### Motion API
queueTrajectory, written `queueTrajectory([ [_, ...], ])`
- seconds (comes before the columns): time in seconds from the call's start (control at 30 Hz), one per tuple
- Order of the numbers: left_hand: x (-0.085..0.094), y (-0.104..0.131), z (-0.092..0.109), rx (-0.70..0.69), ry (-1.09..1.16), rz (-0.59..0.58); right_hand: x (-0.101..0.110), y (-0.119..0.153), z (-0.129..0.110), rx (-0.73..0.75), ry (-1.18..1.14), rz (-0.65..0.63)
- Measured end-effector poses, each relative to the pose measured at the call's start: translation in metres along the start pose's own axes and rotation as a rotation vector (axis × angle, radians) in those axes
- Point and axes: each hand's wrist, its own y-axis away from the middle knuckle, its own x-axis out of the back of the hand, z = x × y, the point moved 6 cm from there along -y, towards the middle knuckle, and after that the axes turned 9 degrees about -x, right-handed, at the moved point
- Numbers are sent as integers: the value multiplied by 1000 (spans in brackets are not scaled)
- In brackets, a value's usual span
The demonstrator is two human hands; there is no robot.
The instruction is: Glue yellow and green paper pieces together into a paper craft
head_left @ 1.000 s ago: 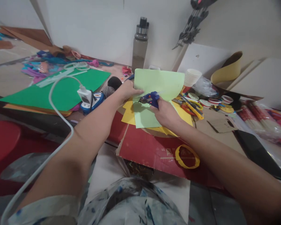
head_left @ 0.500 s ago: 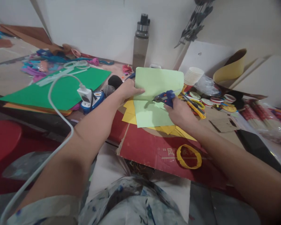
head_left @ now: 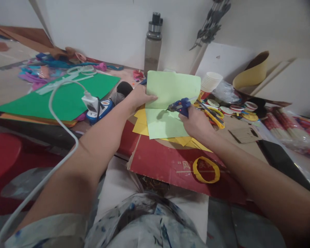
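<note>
A light green sheet of paper (head_left: 173, 86) is folded across, its upper half standing up and its lower half lying toward me. My left hand (head_left: 142, 96) pinches the sheet's left edge near the fold, thumb on the front face. In my right hand (head_left: 193, 120) is a blue hot glue gun (head_left: 181, 106) with a small red light and a clear glue stick at its back. The nozzle points left, close to the fold; whether it touches the paper I cannot tell. Under the green sheet lie yellow paper pieces (head_left: 141, 124) on red cardboard (head_left: 157, 156).
A yellow paper ring (head_left: 194, 169) rests on the cardboard's front. Behind stand a water bottle (head_left: 153, 46) and stacked paper cups (head_left: 211, 82). Yellow-handled scissors (head_left: 218, 120) and a black phone (head_left: 286, 167) lie right. Left are green sheets (head_left: 74, 96), a plugged-in charger (head_left: 91, 102) and its white cable (head_left: 51, 106).
The whole view has shifted slightly. My hands, the green paper and the glue gun keep nearly the same places relative to each other.
</note>
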Motion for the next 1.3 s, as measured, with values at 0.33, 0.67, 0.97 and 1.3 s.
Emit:
queueTrajectory([
  [0.33,3,0,2,16,-88,13,-12,-1,-24,87,-40,-50],
  [0.67,3,0,-1,40,-50,26,-8,7,-12,72,-43,-58],
  [0.97,5,-3,-4,56,-89,34,3,-15,30,-87,54,67],
  [1.3,4,2,0,56,-121,-9,2,-15,30,-36,53,58],
])
